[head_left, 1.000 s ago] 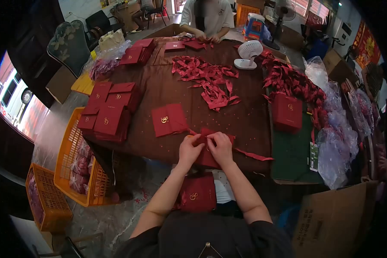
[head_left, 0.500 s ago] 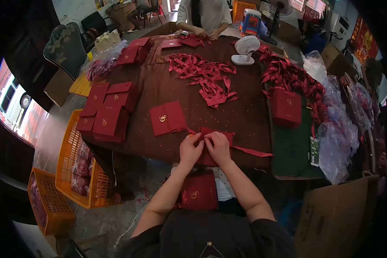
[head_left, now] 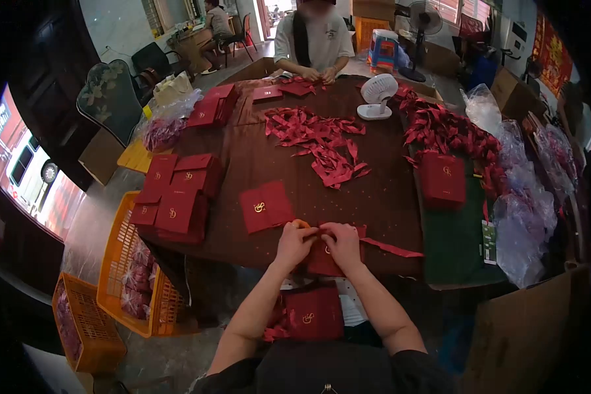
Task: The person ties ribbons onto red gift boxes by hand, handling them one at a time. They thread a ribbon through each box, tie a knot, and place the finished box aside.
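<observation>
My left hand (head_left: 295, 244) and my right hand (head_left: 343, 247) meet at the near table edge, fingers pinched together over a red gift bag (head_left: 323, 264). Between the fingertips is red ribbon (head_left: 394, 247), whose loose tail runs out to the right across the cloth. The exact knot or fold is hidden by my fingers. A small orange patch shows at my left fingertips. Just left of my hands lies another red gift bag (head_left: 267, 207) with gold lettering, flat on the table. Below the edge, near my lap, rests one more red bag (head_left: 314, 312).
Stacked red bags (head_left: 180, 197) stand at the left, above an orange crate (head_left: 115, 262). A heap of red ribbons (head_left: 322, 141) lies mid-table beside a white fan (head_left: 376, 98). Ribbons and plastic wrap (head_left: 522, 217) fill the right side. Another person (head_left: 314, 46) works across the table.
The camera view has tilted up, so the table sits lower in the picture. My hands stay pinched at the bag, and its gold print now shows partly beside my right hand.
</observation>
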